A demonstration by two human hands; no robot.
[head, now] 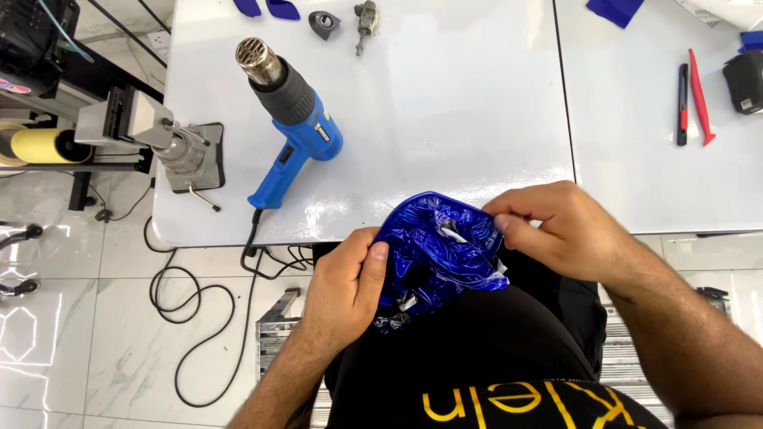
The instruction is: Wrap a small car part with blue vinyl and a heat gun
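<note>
Meanwhile, left hand [346,286] is clamping the blue-wrapped part [437,250] steady below the heat gun [290,119]; right hand [556,226] is pinching its film edge, pulling it taut.

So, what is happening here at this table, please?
A person is holding a small part wrapped in glossy blue film over their lap, at the edge of a white table. The left hand grips its left side, while the right hand pinches the film at its top right edge. A blue heat gun lies on the table unused, and a red scraper tool lies far right.
</note>
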